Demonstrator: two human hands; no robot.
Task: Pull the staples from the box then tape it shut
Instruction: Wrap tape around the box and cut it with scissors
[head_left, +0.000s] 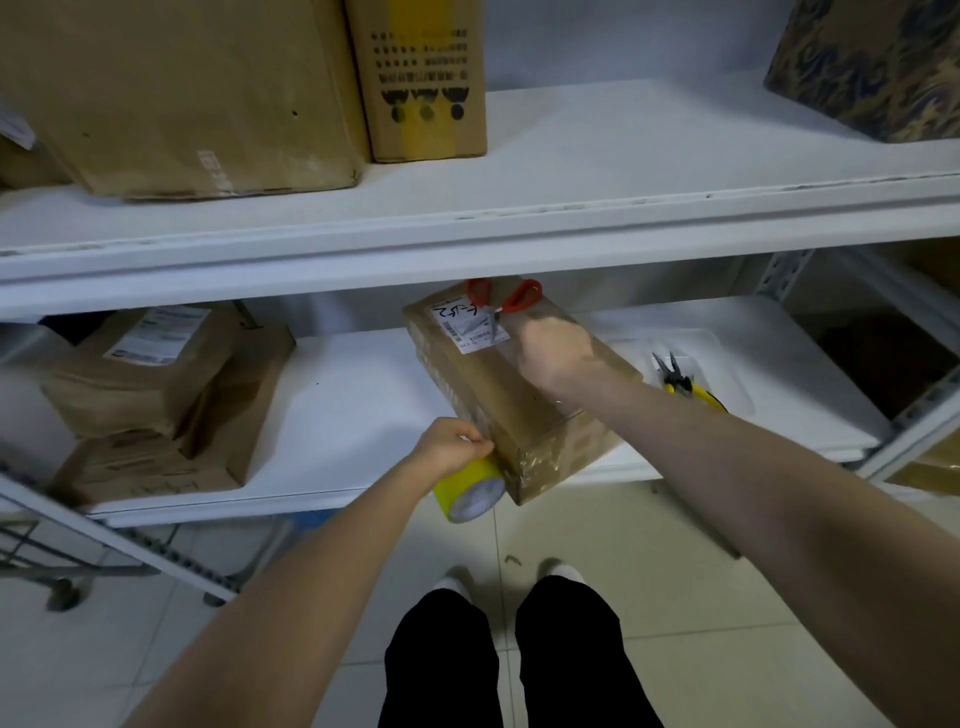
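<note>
A brown cardboard box (488, 384) with a white shipping label lies on the lower white shelf (343, 415), its near end past the shelf's front edge. My left hand (451, 447) grips a yellow tape roll (470, 491) held against the box's near left corner. My right hand (553, 353) rests on the box's top, fingers pointing away from me. Red-handled scissors (511, 296) lie on the far end of the box, just beyond my right fingers. Whether my right fingers touch the scissors is hidden.
Yellow-handled pliers (683, 382) lie in a shallow white tray (737, 374) right of the box. Taped brown parcels (156, 395) fill the shelf's left. The upper shelf (571, 208) overhangs, carrying large cartons (208, 93). A metal cart frame (104, 535) stands lower left.
</note>
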